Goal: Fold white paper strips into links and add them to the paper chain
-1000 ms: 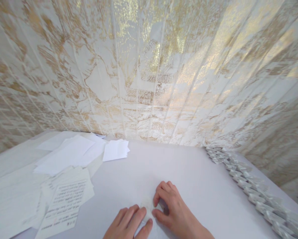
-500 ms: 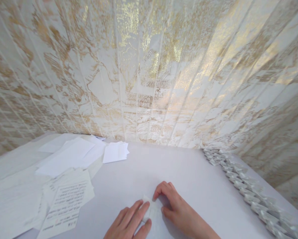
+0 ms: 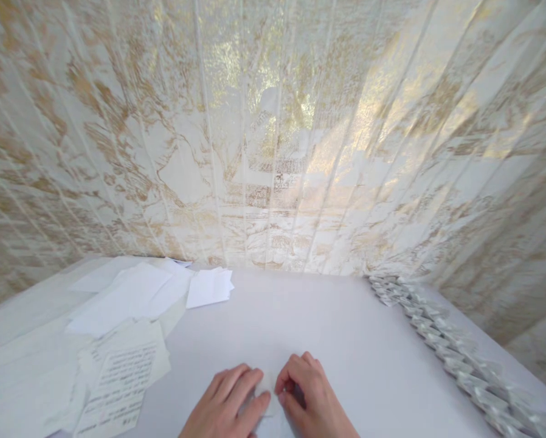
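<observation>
A small piece of white paper (image 3: 268, 392) lies on the table between my two hands, near the bottom of the view. My left hand (image 3: 227, 401) rests at its left side, fingers bent and thumb pressing by the paper's edge. From the other side, my right hand (image 3: 312, 395) pinches the paper's right edge between thumb and forefinger, the other fingers curled. Much of the sheet is covered by the fingers, and its folds are hard to make out.
Loose white sheets (image 3: 122, 298) and a page with handwriting (image 3: 120, 386) cover the left side. A small stack of paper squares (image 3: 209, 287) sits at the back. A long chain of interlocked folded paper pieces (image 3: 441, 353) runs along the right. Patterned wallpaper (image 3: 273, 152) rises behind the white table (image 3: 346, 322).
My right hand has moved left and closed its thumb and forefinger at the paper's edge. My left hand has shifted slightly left. The view has tilted a little upward.
</observation>
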Demonstrator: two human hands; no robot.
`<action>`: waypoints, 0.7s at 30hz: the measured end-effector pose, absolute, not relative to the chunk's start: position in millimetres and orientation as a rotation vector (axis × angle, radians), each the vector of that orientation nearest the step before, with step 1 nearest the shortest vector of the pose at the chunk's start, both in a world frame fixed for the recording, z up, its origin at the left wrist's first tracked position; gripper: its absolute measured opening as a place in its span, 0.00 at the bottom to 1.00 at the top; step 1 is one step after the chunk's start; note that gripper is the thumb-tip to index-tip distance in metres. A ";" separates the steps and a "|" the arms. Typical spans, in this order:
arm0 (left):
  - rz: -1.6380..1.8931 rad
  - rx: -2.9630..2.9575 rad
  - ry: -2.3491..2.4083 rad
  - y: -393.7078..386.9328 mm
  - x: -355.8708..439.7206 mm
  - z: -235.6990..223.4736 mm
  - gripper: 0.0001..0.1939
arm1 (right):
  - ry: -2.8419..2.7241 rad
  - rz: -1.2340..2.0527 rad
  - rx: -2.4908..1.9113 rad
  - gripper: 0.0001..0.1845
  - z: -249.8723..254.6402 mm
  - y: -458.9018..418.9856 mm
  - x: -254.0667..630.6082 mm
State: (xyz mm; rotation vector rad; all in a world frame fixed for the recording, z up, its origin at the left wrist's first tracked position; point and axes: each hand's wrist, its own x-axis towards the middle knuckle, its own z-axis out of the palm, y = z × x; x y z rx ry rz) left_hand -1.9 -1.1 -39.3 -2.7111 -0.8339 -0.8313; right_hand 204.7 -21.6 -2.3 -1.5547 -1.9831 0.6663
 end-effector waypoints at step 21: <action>-0.407 -3.183 -1.338 15.6 28.6 13.5 0.07 | -2.044 0.415 -1.397 0.12 -11.6 -24.6 204.4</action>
